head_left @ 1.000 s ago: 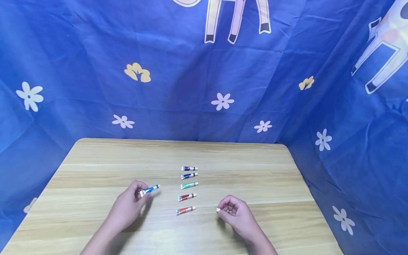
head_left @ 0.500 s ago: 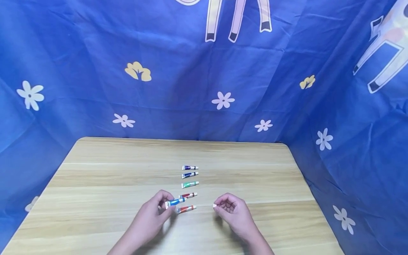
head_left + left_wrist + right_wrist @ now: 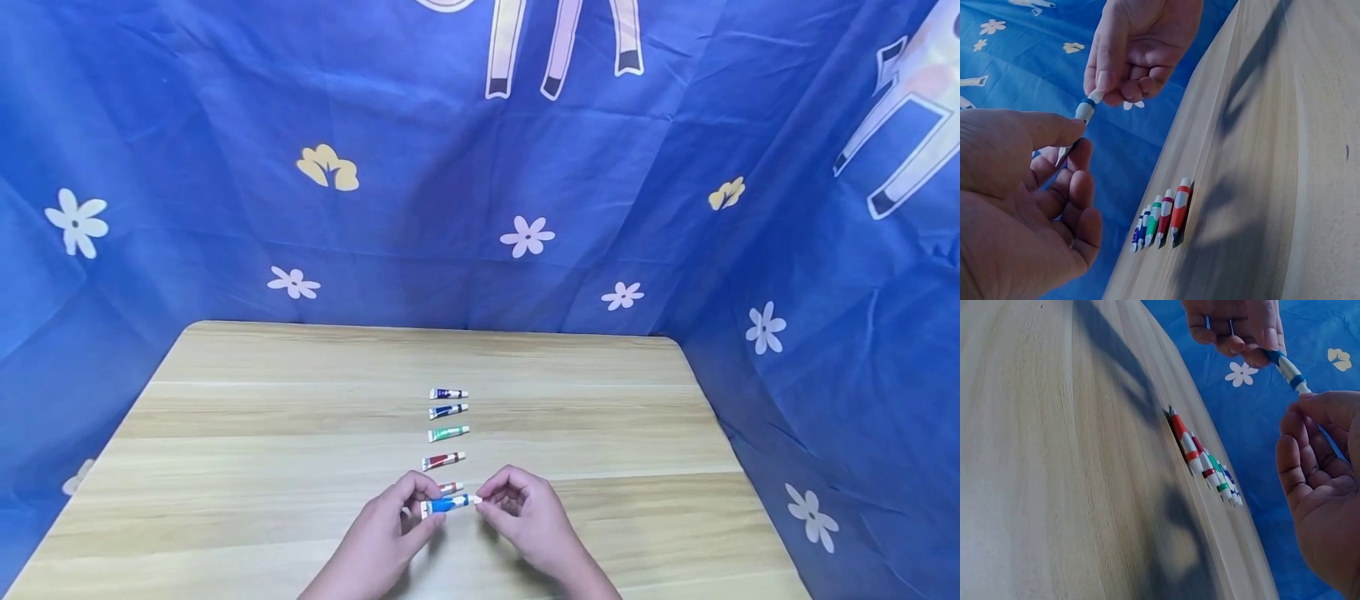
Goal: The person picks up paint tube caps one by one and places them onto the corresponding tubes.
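Note:
Between thumb and fingers, my left hand holds a blue paint tube by its flat crimped end, raised above the table. The tube's nozzle end points right. My right hand pinches a small white cap right at that nozzle end. In the left wrist view the cap and the neck of the tube meet in line. Whether the thread is engaged cannot be seen. Directly behind the held tube in the head view lies an orange-red paint tube, partly covered by it.
Farther back on the wooden table, a dark red tube, a green tube, a dark blue tube and a purple tube lie in a column, caps to the right. A blue patterned curtain surrounds the table.
My left hand has carried the blue paint tube right and toward me, up to the right hand. The right hand has shifted slightly left, and its cap now meets the nozzle.

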### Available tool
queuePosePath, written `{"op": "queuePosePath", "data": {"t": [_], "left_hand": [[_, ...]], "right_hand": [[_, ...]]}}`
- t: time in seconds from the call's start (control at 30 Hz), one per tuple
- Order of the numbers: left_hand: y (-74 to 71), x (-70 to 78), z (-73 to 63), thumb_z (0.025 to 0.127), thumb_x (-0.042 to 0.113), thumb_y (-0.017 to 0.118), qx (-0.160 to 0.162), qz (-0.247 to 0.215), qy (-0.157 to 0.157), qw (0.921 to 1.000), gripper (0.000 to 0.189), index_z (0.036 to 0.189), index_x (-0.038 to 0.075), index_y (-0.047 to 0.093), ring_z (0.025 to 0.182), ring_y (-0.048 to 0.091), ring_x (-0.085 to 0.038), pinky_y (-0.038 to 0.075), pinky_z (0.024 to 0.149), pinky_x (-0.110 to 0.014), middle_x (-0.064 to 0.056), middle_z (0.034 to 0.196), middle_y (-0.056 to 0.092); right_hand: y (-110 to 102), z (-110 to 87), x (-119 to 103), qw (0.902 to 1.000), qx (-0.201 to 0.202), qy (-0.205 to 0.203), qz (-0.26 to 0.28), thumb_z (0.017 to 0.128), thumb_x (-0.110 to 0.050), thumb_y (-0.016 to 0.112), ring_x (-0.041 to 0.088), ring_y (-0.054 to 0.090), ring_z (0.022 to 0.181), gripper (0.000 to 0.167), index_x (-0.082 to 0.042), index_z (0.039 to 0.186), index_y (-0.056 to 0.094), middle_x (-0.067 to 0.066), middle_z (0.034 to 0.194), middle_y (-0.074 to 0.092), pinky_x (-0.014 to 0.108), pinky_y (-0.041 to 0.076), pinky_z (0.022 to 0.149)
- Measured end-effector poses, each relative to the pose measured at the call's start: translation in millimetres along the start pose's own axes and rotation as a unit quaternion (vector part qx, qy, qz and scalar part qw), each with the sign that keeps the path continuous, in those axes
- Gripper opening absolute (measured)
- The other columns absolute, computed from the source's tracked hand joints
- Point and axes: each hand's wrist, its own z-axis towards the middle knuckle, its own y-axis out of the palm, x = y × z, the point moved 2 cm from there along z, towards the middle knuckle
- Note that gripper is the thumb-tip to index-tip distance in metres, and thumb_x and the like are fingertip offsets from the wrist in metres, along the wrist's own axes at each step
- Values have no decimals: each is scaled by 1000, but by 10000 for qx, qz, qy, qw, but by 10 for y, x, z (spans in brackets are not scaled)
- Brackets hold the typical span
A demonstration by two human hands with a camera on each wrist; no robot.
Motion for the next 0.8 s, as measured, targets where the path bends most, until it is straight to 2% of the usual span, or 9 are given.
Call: {"op": "queuePosePath", "data": {"t": [0.23,0.37,0.53,0.7,0.8], "left_hand": [[11,-2,5,96,17,83,-42,-41,37,10000,25,108,28,64,73,45,-3,37,68,-22,5,92,52],[13,16,8,94,15,84,59,89,82,9999,26,106,29,65,75,45,-4,38,70,-22,6,91,52],[15,56,2,92,14,86,212,214,108,9995,28,104,31,66,78,47,-4,40,73,-21,8,90,54],[31,100,-15,91,13,87,330,194,250,9990,30,103,32,67,81,49,-3,42,76,-21,10,90,54],[47,109,-20,90,12,87,397,219,360,9983,31,103,32,67,83,51,-2,44,79,-22,12,89,54]], "right_hand": [[30,-19,-59,9999,73,89,25,93,-11,83,5,67,83,14,-6,104,75,17,97,74,20,57,82],[33,-32,-77,9999,118,83,-73,94,-16,83,5,66,82,15,-7,104,76,15,96,74,20,58,83],[48,-35,-77,9997,96,57,-223,99,-22,78,5,65,79,14,-8,102,77,14,94,76,19,55,76],[81,-32,-66,9998,48,107,-151,107,-24,69,4,64,72,29,2,94,75,23,87,75,19,57,70],[84,-41,-67,9997,57,142,-186,110,-26,63,3,62,68,39,5,89,73,23,82,73,20,57,67]]}}
